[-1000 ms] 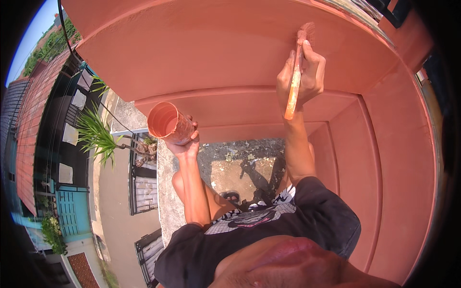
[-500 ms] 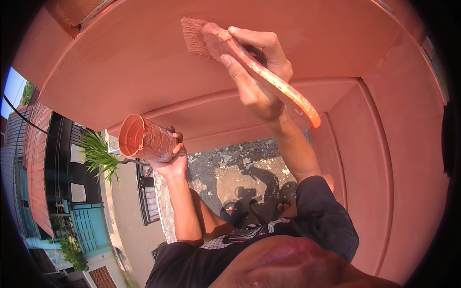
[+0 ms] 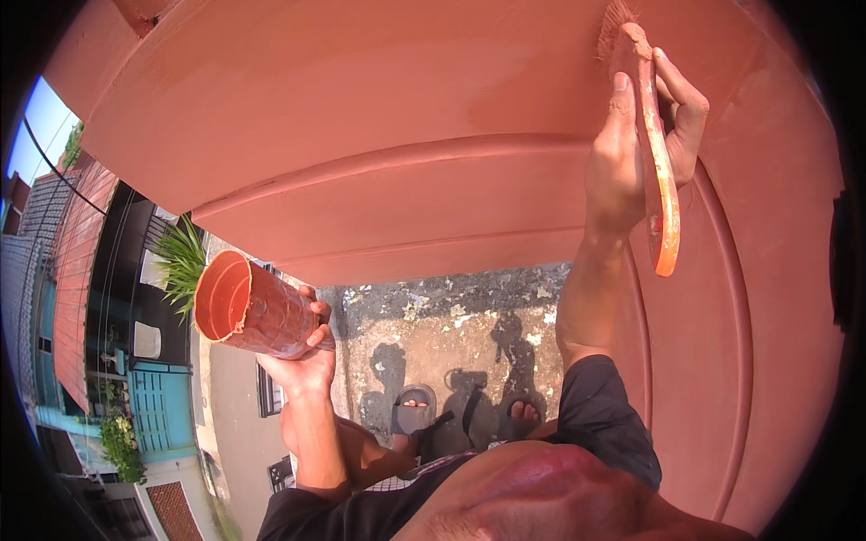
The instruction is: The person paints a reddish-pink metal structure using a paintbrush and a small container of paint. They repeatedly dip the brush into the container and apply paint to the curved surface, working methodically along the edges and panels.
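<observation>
My right hand (image 3: 645, 149) grips a paintbrush (image 3: 663, 189) by its long, paint-spattered handle. The bristles point up and touch the reddish-brown wall (image 3: 361, 81) at the upper right. A darker, wetter-looking patch shows on the wall to the left of the brush. My left hand (image 3: 307, 347) is wrapped round a paint-smeared plastic container (image 3: 271, 311), held tilted with its open mouth facing left. Paint coats its outside and rim; how much is inside cannot be made out.
Raised mouldings (image 3: 397, 160) run across the wall and down its right side. Below is a mottled concrete floor (image 3: 361, 338) with my sandalled feet (image 3: 415, 406) and shadows on it. To the left are a spiky plant (image 3: 180, 261), a turquoise gate (image 3: 162, 410) and houses.
My right hand has carried the brush rightward along the wall, and its handle now stands more upright. The container in my left hand sits slightly lower and further left.
</observation>
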The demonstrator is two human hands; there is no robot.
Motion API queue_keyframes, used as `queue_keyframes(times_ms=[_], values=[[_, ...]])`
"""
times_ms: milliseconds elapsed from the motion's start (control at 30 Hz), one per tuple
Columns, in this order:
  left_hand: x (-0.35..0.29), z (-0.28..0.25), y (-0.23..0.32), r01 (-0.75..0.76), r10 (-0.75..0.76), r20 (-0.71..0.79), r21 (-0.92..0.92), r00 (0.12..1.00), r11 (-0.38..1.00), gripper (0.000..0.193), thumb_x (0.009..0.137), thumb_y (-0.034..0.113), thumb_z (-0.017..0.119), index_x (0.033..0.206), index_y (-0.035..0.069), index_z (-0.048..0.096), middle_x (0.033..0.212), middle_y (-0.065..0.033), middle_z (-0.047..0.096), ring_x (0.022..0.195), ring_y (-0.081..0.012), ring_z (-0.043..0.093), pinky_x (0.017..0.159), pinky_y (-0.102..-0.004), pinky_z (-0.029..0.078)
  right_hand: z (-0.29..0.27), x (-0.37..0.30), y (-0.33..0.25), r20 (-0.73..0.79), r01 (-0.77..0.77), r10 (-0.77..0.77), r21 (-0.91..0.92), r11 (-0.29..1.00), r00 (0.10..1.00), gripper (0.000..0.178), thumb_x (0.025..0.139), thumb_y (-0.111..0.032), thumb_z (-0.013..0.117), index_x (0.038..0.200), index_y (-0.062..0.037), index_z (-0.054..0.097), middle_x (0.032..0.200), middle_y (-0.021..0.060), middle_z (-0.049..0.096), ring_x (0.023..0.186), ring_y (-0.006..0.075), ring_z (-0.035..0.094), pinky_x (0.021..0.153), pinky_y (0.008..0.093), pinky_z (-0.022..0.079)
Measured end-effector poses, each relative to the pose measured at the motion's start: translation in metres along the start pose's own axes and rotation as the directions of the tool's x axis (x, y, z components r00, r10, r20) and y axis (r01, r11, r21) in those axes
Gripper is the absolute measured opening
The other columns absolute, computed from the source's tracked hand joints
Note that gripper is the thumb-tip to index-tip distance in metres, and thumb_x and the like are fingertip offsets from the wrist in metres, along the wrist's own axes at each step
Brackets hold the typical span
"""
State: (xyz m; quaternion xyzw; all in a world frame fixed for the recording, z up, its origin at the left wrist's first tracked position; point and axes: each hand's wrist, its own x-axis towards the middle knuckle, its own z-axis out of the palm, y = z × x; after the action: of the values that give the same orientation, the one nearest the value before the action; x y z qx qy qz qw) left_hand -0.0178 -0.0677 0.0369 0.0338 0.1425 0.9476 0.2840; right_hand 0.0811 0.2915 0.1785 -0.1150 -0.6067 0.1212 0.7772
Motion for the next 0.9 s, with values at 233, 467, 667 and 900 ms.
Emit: queue_keyframes(times_ms=[233, 467, 667, 900], values=[[-0.059, 0.004, 0.02, -0.21, 0.225, -0.161, 0.101, 0.961, 0.972, 0.049, 0.096, 0.045, 0.058, 0.137, 0.016, 0.057, 0.128, -0.0175, 0.058, 0.103, -0.0332, 0.058, 0.052, -0.0264, 0.049, 0.09, -0.076, -0.089, 0.281, 0.265, -0.227, -0.104, 0.959, 0.932, 0.036, 0.076, -0.006, 0.071, 0.11, -0.0183, 0.07, 0.089, 0.0083, 0.061, 0.072, 0.024, 0.062, 0.046, 0.0324, 0.051], [-0.083, -0.011, 0.018, -0.295, 0.3, -0.039, 0.091, 0.953, 0.951, 0.046, 0.099, 0.043, 0.058, 0.137, 0.016, 0.06, 0.133, -0.0199, 0.058, 0.11, -0.0362, 0.059, 0.059, -0.0298, 0.052, 0.104, -0.081, -0.096, 0.315, 0.022, -0.175, 0.435, 0.9, 0.933, 0.031, 0.079, -0.002, 0.071, 0.107, -0.0153, 0.067, 0.075, 0.0073, 0.059, 0.064, 0.0239, 0.064, 0.052, 0.0387, 0.055], [-0.032, -0.023, -0.001, -0.136, 0.139, 0.017, -0.117, 0.99, 0.984, 0.055, 0.099, 0.046, 0.056, 0.141, 0.012, 0.051, 0.13, -0.0239, 0.056, 0.105, -0.0405, 0.061, 0.06, -0.0349, 0.056, 0.028, -0.034, 0.016, 0.267, -0.292, 0.183, 0.459, 0.839, 0.946, 0.028, 0.094, 0.002, 0.069, 0.121, 0.0038, 0.06, 0.104, 0.011, 0.071, 0.099, 0.016, 0.069, 0.09, 0.0303, 0.056], [-0.004, -0.031, -0.031, 0.006, -0.001, 0.03, -0.175, 1.0, 0.985, 0.059, 0.098, 0.054, 0.055, 0.14, 0.013, 0.053, 0.125, -0.0239, 0.057, 0.105, -0.0396, 0.062, 0.058, -0.0339, 0.057, -0.028, -0.001, 0.036, 0.094, -0.193, 0.18, 0.142, 0.971, 0.979, 0.024, 0.093, 0.004, 0.066, 0.117, 0.0041, 0.062, 0.102, 0.0095, 0.072, 0.092, 0.0159, 0.068, 0.081, 0.0301, 0.057]])
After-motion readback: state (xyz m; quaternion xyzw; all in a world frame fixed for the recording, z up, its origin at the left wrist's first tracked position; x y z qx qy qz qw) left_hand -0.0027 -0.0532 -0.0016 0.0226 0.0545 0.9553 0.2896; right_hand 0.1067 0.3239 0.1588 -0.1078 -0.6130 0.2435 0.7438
